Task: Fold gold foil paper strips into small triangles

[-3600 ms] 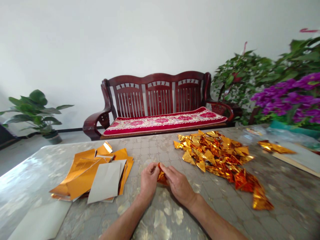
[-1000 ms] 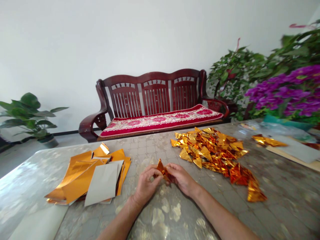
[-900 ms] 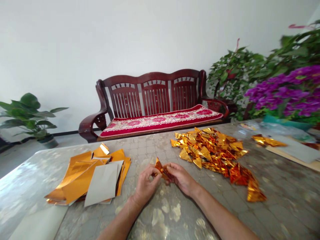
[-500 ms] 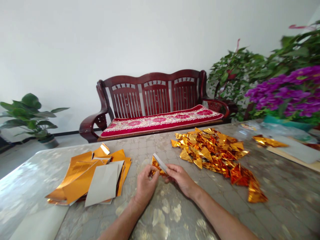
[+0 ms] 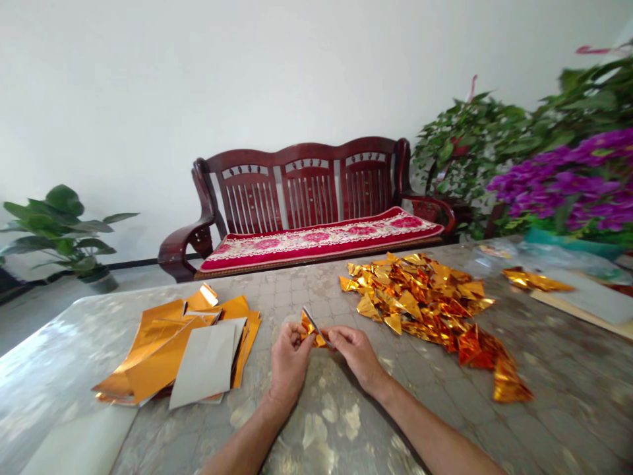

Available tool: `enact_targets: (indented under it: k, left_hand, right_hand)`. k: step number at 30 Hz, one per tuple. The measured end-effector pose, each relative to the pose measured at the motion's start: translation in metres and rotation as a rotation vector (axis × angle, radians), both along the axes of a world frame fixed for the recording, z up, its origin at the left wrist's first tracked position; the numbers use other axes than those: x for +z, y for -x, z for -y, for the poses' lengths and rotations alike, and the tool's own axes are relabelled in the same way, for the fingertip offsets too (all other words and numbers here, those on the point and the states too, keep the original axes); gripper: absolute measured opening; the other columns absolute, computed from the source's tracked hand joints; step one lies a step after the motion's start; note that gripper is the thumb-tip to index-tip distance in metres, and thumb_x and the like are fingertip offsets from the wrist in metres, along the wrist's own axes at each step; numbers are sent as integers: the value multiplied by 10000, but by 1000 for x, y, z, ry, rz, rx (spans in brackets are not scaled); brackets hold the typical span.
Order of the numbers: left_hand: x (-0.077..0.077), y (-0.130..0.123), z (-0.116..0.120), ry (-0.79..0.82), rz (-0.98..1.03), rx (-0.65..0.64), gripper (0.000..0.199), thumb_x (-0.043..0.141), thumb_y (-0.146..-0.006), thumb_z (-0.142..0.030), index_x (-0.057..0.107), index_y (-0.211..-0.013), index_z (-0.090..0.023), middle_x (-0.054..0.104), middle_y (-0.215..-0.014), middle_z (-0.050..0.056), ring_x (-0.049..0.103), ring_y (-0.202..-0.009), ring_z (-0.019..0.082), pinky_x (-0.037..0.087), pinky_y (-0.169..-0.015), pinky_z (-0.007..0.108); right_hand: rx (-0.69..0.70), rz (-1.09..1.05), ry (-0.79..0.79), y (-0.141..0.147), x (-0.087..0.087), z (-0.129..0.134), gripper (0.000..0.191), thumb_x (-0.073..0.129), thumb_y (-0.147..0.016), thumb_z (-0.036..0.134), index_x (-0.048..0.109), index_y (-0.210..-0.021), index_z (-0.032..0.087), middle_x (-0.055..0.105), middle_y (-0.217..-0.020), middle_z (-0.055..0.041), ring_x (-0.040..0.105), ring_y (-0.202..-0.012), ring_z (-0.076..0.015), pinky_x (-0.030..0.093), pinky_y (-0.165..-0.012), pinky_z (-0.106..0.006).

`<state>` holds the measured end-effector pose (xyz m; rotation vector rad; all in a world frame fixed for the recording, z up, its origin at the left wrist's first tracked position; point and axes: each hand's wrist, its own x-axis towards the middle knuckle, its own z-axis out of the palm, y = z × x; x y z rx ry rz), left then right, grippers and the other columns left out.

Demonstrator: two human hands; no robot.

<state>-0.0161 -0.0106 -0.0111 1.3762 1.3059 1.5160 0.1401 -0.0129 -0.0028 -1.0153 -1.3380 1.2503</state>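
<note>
A small piece of gold foil paper (image 5: 312,330) is held between my two hands above the middle of the table. My left hand (image 5: 291,355) pinches its left side with thumb and fingers. The fingertips of my right hand (image 5: 357,353) grip its right edge, where a narrow grey strip of the paper's back shows. To the left lies a loose stack of gold sheets (image 5: 153,349), with grey-backed sheets (image 5: 205,359) on top. A heap of folded gold foil pieces (image 5: 420,297) spreads on the right.
The patterned table (image 5: 316,429) carries a pale sheet (image 5: 79,442) at front left. At the right are a board (image 5: 583,307), plastic bags and purple flowers (image 5: 568,178). Behind the table stands a wooden bench (image 5: 306,191).
The foil piece has turned and been pressed narrower, its grey strip now thinner. My right fingers have shifted slightly on it, and the left fingers have curled closer around its edge.
</note>
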Motion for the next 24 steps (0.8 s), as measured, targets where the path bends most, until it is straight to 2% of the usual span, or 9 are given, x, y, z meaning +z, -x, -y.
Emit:
enact_targets:
  k: [7,11,15,24]
  left_hand:
    - [0,1,4,-22,-133,-7,123,679,-755,-300,671,-804,-187,675,-716,-13,616,-632,139,483,-621,234]
    - [-2,2,6,-39,-222,-18,96,662,-779,-274,718,-812,-205,715,-734,-3,630,-653,150,477,-637,242]
    - [-2,0,8,-61,-239,-3,89,673,-789,-276,726,-828,-215,728,-755,-2,639,-654,152,486,-643,247]
    - [1,-4,6,-36,-196,48,113,665,-787,-286,727,-828,-201,729,-757,11,661,-668,158,507,-651,253]
  right_hand:
    - [10,-139,121,0,-3,-3,424,690,-776,576,668,-718,157,599,-607,21,505,-573,-125,397,-561,-242]
    - [64,-202,165,3,-4,-1,420,748,-729,557,634,-860,174,588,-647,40,496,-529,-108,419,-494,-230]
    - [118,-168,135,8,-5,2,462,694,-779,580,592,-997,186,556,-641,60,504,-496,-100,429,-462,-220]
    - [32,58,32,13,-10,5,415,517,-893,571,567,-1058,194,472,-570,89,462,-428,-88,386,-419,-203]
